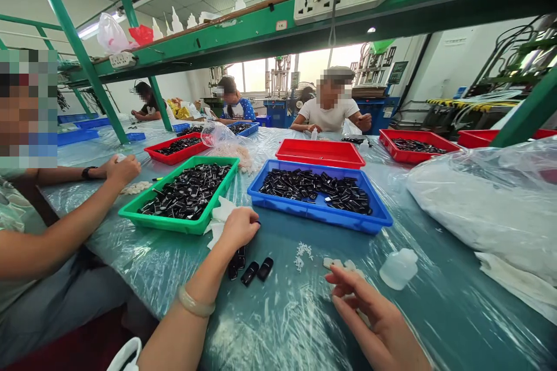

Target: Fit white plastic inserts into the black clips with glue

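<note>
My left hand (238, 228) is closed in the gap between the green tray and the blue tray. A dark bit shows at its fingertips, too small to name. Below it on the plastic-covered table lie several small glossy black casings (265, 268). My right hand (372, 313) is open, fingers stretched out beside a few whitish flat pieces (348, 265), partly covered by the fingers. Between the hands is a small pile of tiny white parts (303, 255). To the right of that hand, a translucent squeeze bottle (399, 268) leans or lies on the table.
A green tray (126, 213) and a blue tray (319, 215) hold many black casings. Behind stands a red tray (319, 153). White tissue (219, 219) touches the green tray. A large clear bag (491, 203) lies right. A co-worker's hands (124, 169) are at left; a green shelf beam crosses overhead.
</note>
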### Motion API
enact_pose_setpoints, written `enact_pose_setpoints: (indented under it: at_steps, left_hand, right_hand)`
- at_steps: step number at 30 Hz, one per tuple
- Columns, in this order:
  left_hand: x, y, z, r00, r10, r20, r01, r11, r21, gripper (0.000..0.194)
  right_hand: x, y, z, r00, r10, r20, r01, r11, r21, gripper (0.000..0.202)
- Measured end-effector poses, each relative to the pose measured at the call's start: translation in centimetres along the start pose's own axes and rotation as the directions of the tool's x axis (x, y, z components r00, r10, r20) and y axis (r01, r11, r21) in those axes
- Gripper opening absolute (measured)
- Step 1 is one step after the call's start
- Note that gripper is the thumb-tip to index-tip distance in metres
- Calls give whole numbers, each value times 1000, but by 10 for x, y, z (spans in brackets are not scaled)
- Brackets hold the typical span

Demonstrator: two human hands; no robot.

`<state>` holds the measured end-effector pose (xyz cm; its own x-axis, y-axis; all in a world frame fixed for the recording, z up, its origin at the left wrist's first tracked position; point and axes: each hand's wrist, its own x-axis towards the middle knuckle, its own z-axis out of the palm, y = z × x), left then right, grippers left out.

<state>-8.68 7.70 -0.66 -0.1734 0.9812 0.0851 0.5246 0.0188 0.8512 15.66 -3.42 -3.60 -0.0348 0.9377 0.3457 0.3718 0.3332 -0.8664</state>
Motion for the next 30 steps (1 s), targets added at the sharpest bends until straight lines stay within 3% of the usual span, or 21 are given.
enact_pose_setpoints:
  at_steps: [3,6,10,13,15,19,22,24,27,30]
  left_hand:
    - [-5,-1,11,998,27,60,-43,960,278,16]
    - [-9,0,20,992,61,113,-105,889,445,20]
    - [-11,2,24,975,118,189,-201,828,523,25]
    - [-14,8,23,941,189,280,-307,825,475,28]
    - [-22,15,25,892,258,372,-401,831,385,30]
    - [-47,34,33,743,383,549,-529,839,130,28]
    - [-62,43,39,608,492,623,-533,835,-139,26]
    - [-67,44,41,569,504,650,-520,833,-191,26]
    - [-68,40,42,601,449,661,-428,880,-208,23]
    - [-67,37,44,686,359,633,-237,933,-271,23]
  right_hand:
    - [0,-4,-1,1000,-7,28,8,1000,-17,32]
    - [2,-8,-3,996,-26,91,32,997,-64,30]
    - [4,-13,-4,988,-85,126,99,990,-104,28]
    - [3,-15,-4,983,-101,155,121,985,-126,27]
    - [3,-15,-4,981,-101,168,124,983,-132,28]
    - [4,-14,-5,985,-110,135,126,985,-121,31]
    - [6,-15,-7,984,-132,120,144,985,-100,31]
    - [6,-16,-8,978,-151,142,163,983,-79,28]
    - [8,-17,-8,985,-98,140,104,994,-37,22]
    - [10,-17,-9,981,170,94,-182,974,138,11]
